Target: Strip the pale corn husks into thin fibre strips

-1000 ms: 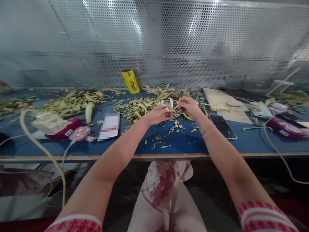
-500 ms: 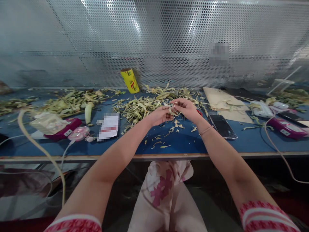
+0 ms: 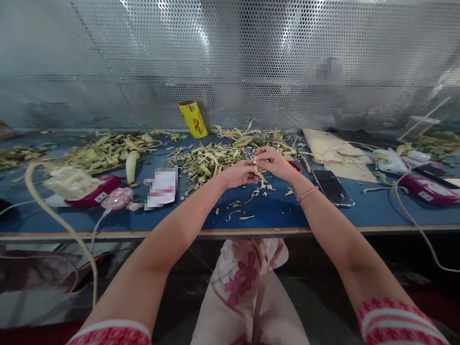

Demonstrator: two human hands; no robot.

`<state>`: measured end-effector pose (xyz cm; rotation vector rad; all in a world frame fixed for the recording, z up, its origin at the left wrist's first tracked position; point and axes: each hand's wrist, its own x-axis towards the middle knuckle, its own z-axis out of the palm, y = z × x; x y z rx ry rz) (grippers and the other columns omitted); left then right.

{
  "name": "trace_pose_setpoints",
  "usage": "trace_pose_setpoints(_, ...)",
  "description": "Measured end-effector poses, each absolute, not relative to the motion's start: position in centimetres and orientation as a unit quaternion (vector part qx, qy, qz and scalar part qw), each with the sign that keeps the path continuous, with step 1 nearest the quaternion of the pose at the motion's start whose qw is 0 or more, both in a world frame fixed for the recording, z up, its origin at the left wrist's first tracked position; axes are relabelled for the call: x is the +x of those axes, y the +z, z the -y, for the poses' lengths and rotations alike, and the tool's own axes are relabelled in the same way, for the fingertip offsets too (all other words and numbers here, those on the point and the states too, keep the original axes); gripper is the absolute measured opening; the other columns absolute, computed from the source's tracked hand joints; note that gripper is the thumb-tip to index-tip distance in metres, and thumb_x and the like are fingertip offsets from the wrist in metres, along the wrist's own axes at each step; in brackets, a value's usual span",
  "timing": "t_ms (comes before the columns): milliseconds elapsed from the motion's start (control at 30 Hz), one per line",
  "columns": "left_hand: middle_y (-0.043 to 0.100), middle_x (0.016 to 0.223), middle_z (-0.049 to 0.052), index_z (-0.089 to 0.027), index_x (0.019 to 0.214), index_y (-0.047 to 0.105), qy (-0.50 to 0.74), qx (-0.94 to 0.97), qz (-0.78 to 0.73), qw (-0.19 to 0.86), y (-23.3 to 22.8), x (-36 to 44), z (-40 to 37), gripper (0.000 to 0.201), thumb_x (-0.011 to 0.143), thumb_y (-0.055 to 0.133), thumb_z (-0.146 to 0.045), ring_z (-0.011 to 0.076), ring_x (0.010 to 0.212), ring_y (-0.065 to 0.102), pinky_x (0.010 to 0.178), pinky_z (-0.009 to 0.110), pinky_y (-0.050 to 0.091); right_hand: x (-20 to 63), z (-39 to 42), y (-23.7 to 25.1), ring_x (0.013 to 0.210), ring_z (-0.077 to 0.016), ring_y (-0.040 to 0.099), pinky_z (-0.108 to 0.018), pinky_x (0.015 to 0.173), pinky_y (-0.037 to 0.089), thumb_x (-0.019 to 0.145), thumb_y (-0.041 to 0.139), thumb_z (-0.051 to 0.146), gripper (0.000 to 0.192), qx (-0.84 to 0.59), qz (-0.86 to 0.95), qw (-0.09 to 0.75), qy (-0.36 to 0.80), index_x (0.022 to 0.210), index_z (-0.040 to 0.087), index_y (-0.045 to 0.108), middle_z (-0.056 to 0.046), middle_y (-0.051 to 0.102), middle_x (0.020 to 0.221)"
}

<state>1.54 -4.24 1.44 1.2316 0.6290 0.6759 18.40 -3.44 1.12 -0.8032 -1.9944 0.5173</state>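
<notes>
My left hand [image 3: 237,175] is closed on a small pale strip of plant [image 3: 256,169], with the fingertips pinched around it. Close against it from the right, my right hand [image 3: 272,163] has its thumb and fingers drawn together at the same strip; what lies between them is partly hidden. Behind and left of both hands spreads a heap of chopped greenish-yellow plant pieces [image 3: 201,163]. Thin peeled scraps [image 3: 246,217] lie scattered on the blue tabletop [image 3: 273,215] below the hands. Just beyond my right wrist is a red loop [image 3: 295,166].
A smartphone [image 3: 332,188] lies right of my right wrist, near cardboard sheets [image 3: 319,146]. A yellow tube [image 3: 193,119] leans at the perforated metal panel [image 3: 230,67]. To the left are more dried leaves [image 3: 104,153], a white packet [image 3: 161,187] and a purple box [image 3: 108,187] with a cable.
My right fingers have shifted slightly upward and curled more at the strip, and more of the red loop shows. My left hand stays almost where it was.
</notes>
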Motion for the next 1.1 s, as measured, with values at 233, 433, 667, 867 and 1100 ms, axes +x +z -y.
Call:
trace_pose_setpoints(233,0.053,0.057,-0.005,-0.013,0.073,0.049,0.318,0.557,-0.279,0.715,1.3,1.6,4.2,0.019,0.069,0.066,-0.005,0.0057,0.05,0.055,0.058,0.024,0.048,18.2,3.5,1.3,0.08,-0.016,0.057,-0.034,0.077,0.046,0.08,0.063,0.036,0.02,-0.331,0.814,0.413,0.238,0.077,0.018,0.072,-0.006,0.063,0.084)
trace_pose_setpoints(433,0.059,0.063,0.0,-0.01,0.077,0.054,0.321,0.559,-0.266,0.716,0.9,1.5,3.8,0.013,0.074,0.067,-0.011,0.0078,0.055,0.058,0.064,0.026,0.049,18.0,3.6,1.2,0.069,-0.0115,0.05,-0.026,0.063,0.041,0.074,0.065,0.028,0.017,-0.38,0.783,0.437,0.228,0.085,0.017,0.073,-0.005,0.063,0.087)
trace_pose_setpoints(667,0.056,0.068,-0.002,-0.011,0.081,0.055,0.346,0.599,-0.287,0.662,0.4,2.0,3.4,0.034,0.073,0.074,-0.037,0.006,0.057,0.055,0.067,0.027,0.047,18.2,3.3,1.1,0.057,-0.0072,0.04,-0.022,0.053,0.035,0.071,0.063,0.024,0.028,-0.414,0.751,0.446,0.257,0.097,0.017,0.068,0.001,0.059,0.079)
trace_pose_setpoints(867,0.054,0.066,-0.002,-0.011,0.076,0.057,0.382,0.649,-0.29,0.591,0.3,2.0,3.3,0.038,0.072,0.072,-0.046,0.0062,0.057,0.053,0.061,0.023,0.044,17.7,2.7,0.2,0.059,-0.011,0.047,-0.025,0.056,0.04,0.075,0.062,0.031,0.022,-0.41,0.713,0.491,0.286,0.092,0.018,0.069,0.001,0.058,0.068)
trace_pose_setpoints(1100,0.054,0.062,-0.002,-0.012,0.068,0.057,0.396,0.656,-0.286,0.576,0.0,2.1,3.1,0.037,0.073,0.069,-0.047,0.0059,0.055,0.052,0.061,0.022,0.044,17.4,2.5,-0.1,0.069,-0.0137,0.057,-0.028,0.066,0.046,0.075,0.063,0.033,0.019,-0.38,0.69,0.527,0.32,0.085,0.018,0.069,-0.001,0.063,0.073)
